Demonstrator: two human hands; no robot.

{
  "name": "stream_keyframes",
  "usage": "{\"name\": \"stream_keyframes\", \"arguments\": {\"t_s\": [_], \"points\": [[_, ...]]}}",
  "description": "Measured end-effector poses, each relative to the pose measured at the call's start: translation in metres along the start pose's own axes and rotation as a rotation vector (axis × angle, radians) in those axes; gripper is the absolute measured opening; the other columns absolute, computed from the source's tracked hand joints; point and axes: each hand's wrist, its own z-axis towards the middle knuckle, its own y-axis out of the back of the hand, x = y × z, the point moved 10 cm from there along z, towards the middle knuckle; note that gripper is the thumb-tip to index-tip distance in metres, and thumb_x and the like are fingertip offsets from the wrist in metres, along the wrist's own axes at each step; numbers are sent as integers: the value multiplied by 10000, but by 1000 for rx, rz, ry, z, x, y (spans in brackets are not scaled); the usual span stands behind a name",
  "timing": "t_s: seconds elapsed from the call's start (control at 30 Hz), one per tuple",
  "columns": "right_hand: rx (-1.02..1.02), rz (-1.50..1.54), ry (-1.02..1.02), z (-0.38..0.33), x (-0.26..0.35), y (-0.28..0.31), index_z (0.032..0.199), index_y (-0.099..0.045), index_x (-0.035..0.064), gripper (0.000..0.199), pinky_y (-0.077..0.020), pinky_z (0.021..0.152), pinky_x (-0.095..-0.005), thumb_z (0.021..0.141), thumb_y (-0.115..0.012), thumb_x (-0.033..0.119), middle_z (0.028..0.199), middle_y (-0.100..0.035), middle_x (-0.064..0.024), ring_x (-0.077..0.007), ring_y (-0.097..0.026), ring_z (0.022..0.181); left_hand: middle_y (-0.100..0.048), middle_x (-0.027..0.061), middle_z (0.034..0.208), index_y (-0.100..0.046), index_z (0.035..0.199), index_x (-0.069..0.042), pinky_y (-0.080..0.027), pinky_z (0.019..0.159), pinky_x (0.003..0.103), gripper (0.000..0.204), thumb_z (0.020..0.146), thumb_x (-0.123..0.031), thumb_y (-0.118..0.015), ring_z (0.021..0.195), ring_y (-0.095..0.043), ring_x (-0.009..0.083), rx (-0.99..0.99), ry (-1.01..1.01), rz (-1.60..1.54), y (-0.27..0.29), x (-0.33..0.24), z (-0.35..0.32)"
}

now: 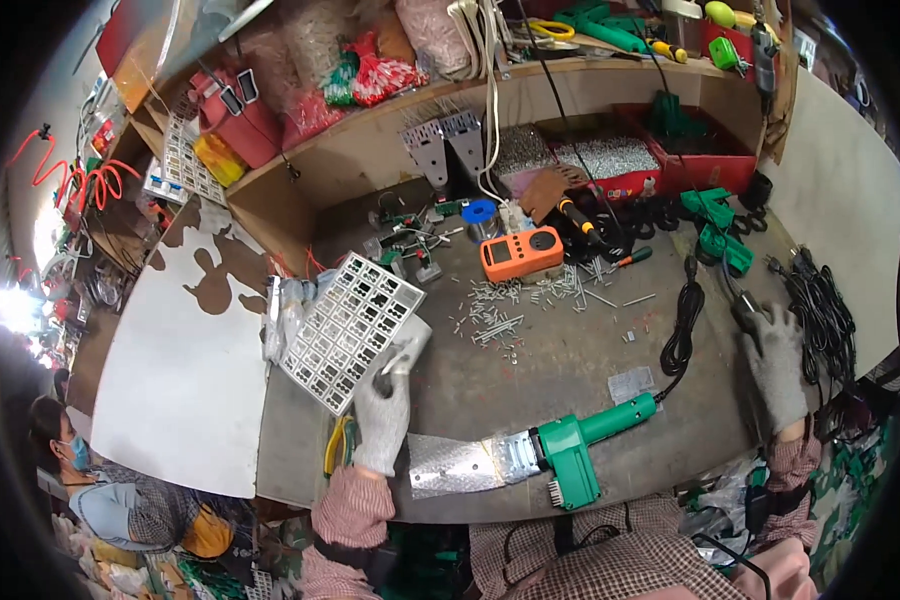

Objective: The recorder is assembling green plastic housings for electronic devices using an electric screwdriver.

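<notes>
My left hand point(382, 420), in a grey-white glove, is closed at the lower right edge of a white sheet of silver-and-black labels point(355, 330), which lies tilted on the bench. Pale material shows by the fingertips, and exactly how they grip it is partly hidden. My right hand point(778, 370), gloved too, reaches over the right side of the bench with fingers apart, close to a small silver part below a green tool housing point(725, 248). Between my hands lies a green hand-held heating tool point(570, 455), its metal end on silvery wrap point(460, 466).
Loose screws and pins point(498, 325) lie mid-bench near an orange meter point(521, 254). Coiled black cables point(820, 310) sit beside my right hand. Yellow-handled pliers point(338, 445) rest by my left wrist. Red bins point(705, 150) of small parts stand behind. Another person point(120, 490) sits at left.
</notes>
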Motion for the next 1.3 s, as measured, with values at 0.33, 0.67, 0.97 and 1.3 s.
{"name": "stream_keyframes", "arguments": {"t_s": [0.33,0.67,0.97,1.3], "points": [[552,1840,346,-25,287,12,1618,-112,32,828,-465,1075,-391,985,-640,115,1529,-440,-203,-238,-523,1334,-449,136,1509,-471,1467,-169,-393,1138,458,608,925,-330,-694,1378,-465,275,225,-1008,421,-49,-174,-125],[-177,901,661,-42,286,87,1279,-663,129,392,-475,957,-463,899,-723,200,1265,-610,-101,-322,-605,1134,-724,114,1041,-698,1146,52,-546,801,301,231,978,-104,-673,963,-683,159,327,76,-400,-52,-106,-71],[-203,739,711,-39,304,82,1008,-697,112,219,-451,949,-469,829,-744,228,1040,-623,-52,-278,-604,1040,-690,194,1005,-722,1083,-22,-497,906,516,274,837,-142,-705,1003,-617,434,222,-587,273,-47,-146,-69],[-11,1077,460,-1,300,20,891,-656,23,151,-485,865,-477,772,-720,89,956,-609,-124,-339,-595,975,-692,90,1078,-657,1181,23,-560,841,312,284,950,-140,-671,929,-661,140,578,192,-271,-60,-55,-8]]}}
